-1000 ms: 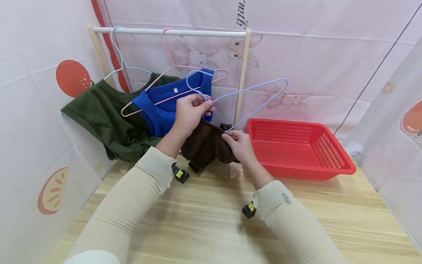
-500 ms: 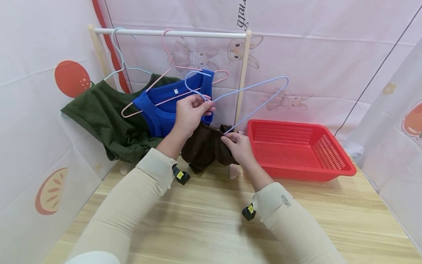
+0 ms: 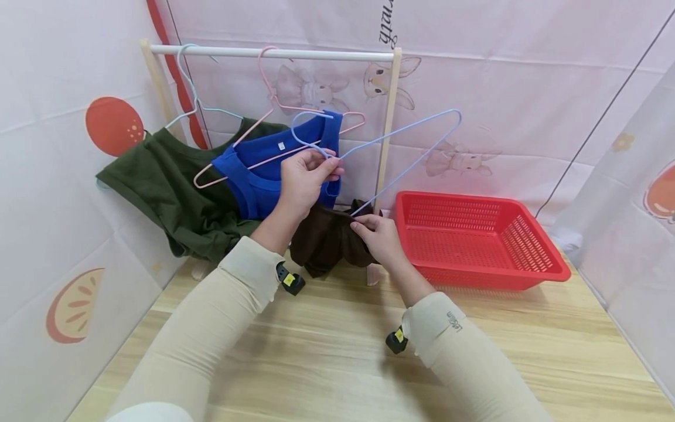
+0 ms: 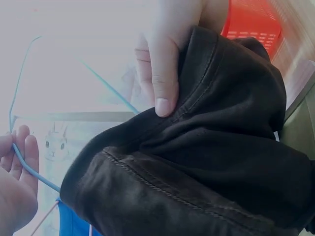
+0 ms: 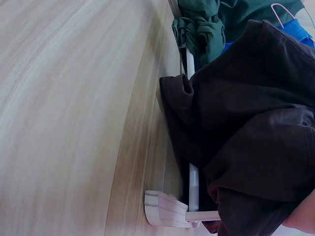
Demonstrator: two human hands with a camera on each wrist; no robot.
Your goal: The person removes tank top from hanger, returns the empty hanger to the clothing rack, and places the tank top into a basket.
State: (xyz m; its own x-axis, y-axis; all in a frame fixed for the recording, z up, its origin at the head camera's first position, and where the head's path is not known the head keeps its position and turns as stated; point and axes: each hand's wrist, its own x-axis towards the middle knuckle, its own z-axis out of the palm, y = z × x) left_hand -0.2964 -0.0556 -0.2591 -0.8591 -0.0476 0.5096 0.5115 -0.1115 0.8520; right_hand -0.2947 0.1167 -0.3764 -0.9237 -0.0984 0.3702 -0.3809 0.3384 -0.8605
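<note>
In the head view my left hand (image 3: 306, 179) pinches a light blue wire hanger (image 3: 406, 126) near the base of its hook. The hanger tilts, one end raised to the right, and its lower part goes behind the edge of a dark brown garment (image 3: 321, 237). My right hand (image 3: 381, 237) pinches that garment's top edge beside the hanger wire. From the left wrist, the right thumb presses on the stitched edge of the brown garment (image 4: 211, 118), and the hanger wire (image 4: 37, 174) runs from my left fingers into the cloth. The garment's exact kind is unclear.
A rack with a white rail (image 3: 327, 54) stands behind. A dark green garment (image 3: 184, 181) hangs there on a pale blue hanger, and a blue top (image 3: 253, 170) on a pink hanger (image 3: 274, 99). A red plastic basket (image 3: 474, 234) sits right on the wooden table (image 3: 327, 346).
The blue hanger's raised right end has tipped upward and its hook has shifted slightly left. My right hand has moved a little left and down with the garment's edge. Both grips stay.
</note>
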